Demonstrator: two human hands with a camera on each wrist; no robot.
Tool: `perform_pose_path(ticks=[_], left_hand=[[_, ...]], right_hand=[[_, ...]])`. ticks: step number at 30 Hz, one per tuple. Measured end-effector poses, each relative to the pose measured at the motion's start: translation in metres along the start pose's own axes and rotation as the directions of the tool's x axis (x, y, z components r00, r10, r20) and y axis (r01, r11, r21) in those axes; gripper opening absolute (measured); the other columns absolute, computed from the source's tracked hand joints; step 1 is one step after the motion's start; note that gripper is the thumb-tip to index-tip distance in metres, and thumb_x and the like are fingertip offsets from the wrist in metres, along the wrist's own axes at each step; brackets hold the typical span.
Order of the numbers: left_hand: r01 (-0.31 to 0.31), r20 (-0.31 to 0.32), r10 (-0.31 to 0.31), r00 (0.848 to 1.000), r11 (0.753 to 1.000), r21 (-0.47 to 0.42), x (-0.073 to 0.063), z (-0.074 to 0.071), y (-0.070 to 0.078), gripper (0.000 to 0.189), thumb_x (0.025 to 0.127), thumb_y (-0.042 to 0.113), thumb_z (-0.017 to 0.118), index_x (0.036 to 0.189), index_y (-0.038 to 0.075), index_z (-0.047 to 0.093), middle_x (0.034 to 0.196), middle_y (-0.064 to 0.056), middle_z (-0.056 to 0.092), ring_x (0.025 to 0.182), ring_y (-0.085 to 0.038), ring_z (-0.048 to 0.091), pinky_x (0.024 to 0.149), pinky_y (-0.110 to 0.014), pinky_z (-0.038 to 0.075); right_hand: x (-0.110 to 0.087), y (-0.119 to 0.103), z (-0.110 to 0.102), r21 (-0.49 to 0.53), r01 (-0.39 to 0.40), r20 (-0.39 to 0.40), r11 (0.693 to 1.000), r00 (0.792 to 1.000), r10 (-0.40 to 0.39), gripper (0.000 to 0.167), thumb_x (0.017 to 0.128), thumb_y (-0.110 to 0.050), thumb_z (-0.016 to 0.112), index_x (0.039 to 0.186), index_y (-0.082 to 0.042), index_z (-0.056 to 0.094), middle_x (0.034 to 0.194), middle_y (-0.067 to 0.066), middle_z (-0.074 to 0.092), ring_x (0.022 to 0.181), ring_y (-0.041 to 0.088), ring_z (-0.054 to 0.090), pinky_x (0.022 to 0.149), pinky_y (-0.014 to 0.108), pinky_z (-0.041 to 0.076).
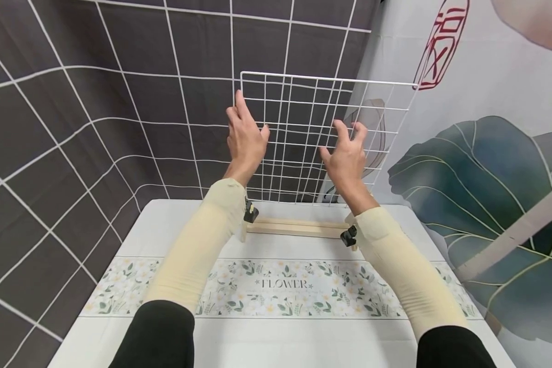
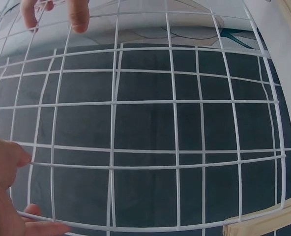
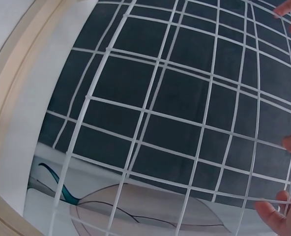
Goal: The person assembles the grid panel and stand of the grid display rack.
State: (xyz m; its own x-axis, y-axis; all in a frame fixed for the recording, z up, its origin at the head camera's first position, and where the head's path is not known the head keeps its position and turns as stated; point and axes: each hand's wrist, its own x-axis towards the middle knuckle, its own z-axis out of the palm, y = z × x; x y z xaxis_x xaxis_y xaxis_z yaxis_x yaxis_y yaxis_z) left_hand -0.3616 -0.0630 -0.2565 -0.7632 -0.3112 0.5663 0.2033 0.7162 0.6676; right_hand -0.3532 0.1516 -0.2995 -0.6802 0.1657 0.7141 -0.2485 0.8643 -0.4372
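Observation:
A white wire grid panel [image 1: 313, 105] stands upright over the far part of the table, tilted slightly in the head view. My left hand [image 1: 247, 138] grips its left side, with the thumb on the wires and the fingers at the edge, as the left wrist view also shows. Toward the panel's right half, my right hand [image 1: 348, 156] holds the wires with spread, bent fingers. The fingers [image 3: 271, 216] reach around the wires in the right wrist view. A pale wooden frame [image 1: 299, 227] lies on the table in front of the panel's lower edge, its ends partly hidden by my wrists.
The white table [image 1: 276, 340] bears a floral printed band with the word FLOWER. Behind it hangs a dark curtain [image 1: 202, 41] with white grid lines. A pale curtain [image 1: 395, 51] with large leaf prints hangs at the right.

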Motion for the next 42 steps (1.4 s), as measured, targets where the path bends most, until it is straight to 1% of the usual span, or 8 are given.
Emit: perform_pose_path(ticks=[7, 13, 17, 20, 24, 26, 34, 42], left_hand=[[-0.003, -0.004, 0.003, 1.000, 1.000, -0.002, 0.001, 0.001, 0.003, 0.095, 0.089, 0.024, 0.075, 0.162, 0.017, 0.015, 0.136, -0.013, 0.044, 0.117, -0.033, 0.060, 0.084, -0.048, 0.057], [-0.001, -0.015, 0.001, 1.000, 1.000, -0.008, 0.001, 0.002, 0.001, 0.095, 0.089, 0.023, 0.076, 0.162, 0.016, 0.016, 0.134, -0.014, 0.045, 0.115, -0.034, 0.060, 0.084, -0.049, 0.056], [0.005, -0.024, -0.005, 1.000, 1.000, -0.005, 0.001, 0.002, 0.000, 0.095, 0.089, 0.023, 0.075, 0.162, 0.017, 0.016, 0.134, -0.013, 0.045, 0.114, -0.035, 0.061, 0.084, -0.049, 0.056], [0.005, -0.021, -0.005, 1.000, 1.000, -0.007, 0.002, 0.002, 0.000, 0.095, 0.089, 0.023, 0.075, 0.162, 0.017, 0.016, 0.134, -0.013, 0.045, 0.113, -0.035, 0.062, 0.085, -0.049, 0.056], [0.009, -0.009, -0.009, 1.000, 1.000, -0.011, 0.002, 0.001, 0.001, 0.095, 0.089, 0.022, 0.075, 0.162, 0.017, 0.015, 0.134, -0.013, 0.044, 0.113, -0.034, 0.062, 0.085, -0.048, 0.056], [0.015, -0.005, -0.015, 1.000, 1.000, -0.008, 0.002, 0.001, 0.000, 0.095, 0.089, 0.022, 0.075, 0.162, 0.017, 0.015, 0.135, -0.013, 0.044, 0.113, -0.034, 0.062, 0.084, -0.048, 0.056], [0.025, 0.003, -0.025, 1.000, 1.000, -0.017, 0.001, 0.000, -0.003, 0.096, 0.090, 0.022, 0.074, 0.163, 0.018, 0.013, 0.136, -0.013, 0.044, 0.114, -0.035, 0.062, 0.085, -0.049, 0.056], [0.025, 0.019, -0.025, 1.000, 0.999, -0.029, 0.001, 0.001, -0.004, 0.095, 0.090, 0.022, 0.074, 0.163, 0.018, 0.013, 0.137, -0.014, 0.043, 0.114, -0.035, 0.062, 0.086, -0.049, 0.056]], right_hand=[[0.000, 0.004, -0.007, 0.009, 0.029, -0.006, 1.000, 1.000, -0.029, 0.084, 0.088, -0.030, 0.080, 0.155, -0.030, 0.030, 0.152, 0.017, 0.033, 0.069, 0.036, 0.051, 0.061, 0.049, 0.048], [0.003, 0.011, -0.016, 0.036, 0.083, -0.115, 0.996, 0.990, -0.078, 0.085, 0.086, -0.024, 0.081, 0.155, -0.020, 0.031, 0.147, 0.017, 0.042, 0.070, 0.039, 0.054, 0.064, 0.052, 0.051], [0.010, 0.015, -0.028, 0.068, 0.083, -0.193, 0.994, 0.979, -0.069, 0.082, 0.087, -0.020, 0.077, 0.155, -0.016, 0.033, 0.142, 0.019, 0.044, 0.102, 0.039, 0.059, 0.084, 0.051, 0.054], [0.016, 0.018, -0.037, 0.074, 0.059, -0.248, 0.995, 0.968, -0.039, 0.077, 0.088, -0.016, 0.073, 0.155, -0.012, 0.035, 0.140, 0.020, 0.044, 0.129, 0.035, 0.048, 0.105, 0.046, 0.048], [0.022, 0.022, -0.050, 0.048, -0.012, -0.279, 0.999, 0.960, 0.025, 0.076, 0.090, -0.017, 0.070, 0.156, -0.010, 0.034, 0.142, 0.019, 0.040, 0.136, 0.033, 0.037, 0.117, 0.042, 0.035], [0.025, 0.024, -0.056, 0.034, -0.066, -0.265, 0.997, 0.962, 0.072, 0.081, 0.090, -0.022, 0.070, 0.159, -0.012, 0.029, 0.146, 0.018, 0.037, 0.138, 0.031, 0.033, 0.120, 0.040, 0.030], [0.034, 0.028, -0.072, 0.052, -0.256, -0.083, 0.965, 0.962, 0.259, 0.107, 0.087, -0.027, 0.077, 0.164, -0.031, 0.003, 0.161, 0.009, 0.017, 0.148, 0.024, 0.021, 0.121, 0.038, 0.035], [0.044, 0.031, -0.078, 0.063, -0.347, 0.076, 0.936, 0.936, 0.342, 0.115, 0.087, -0.021, 0.076, 0.162, -0.034, -0.010, 0.164, 0.014, 0.019, 0.146, 0.034, 0.038, 0.115, 0.049, 0.042]])
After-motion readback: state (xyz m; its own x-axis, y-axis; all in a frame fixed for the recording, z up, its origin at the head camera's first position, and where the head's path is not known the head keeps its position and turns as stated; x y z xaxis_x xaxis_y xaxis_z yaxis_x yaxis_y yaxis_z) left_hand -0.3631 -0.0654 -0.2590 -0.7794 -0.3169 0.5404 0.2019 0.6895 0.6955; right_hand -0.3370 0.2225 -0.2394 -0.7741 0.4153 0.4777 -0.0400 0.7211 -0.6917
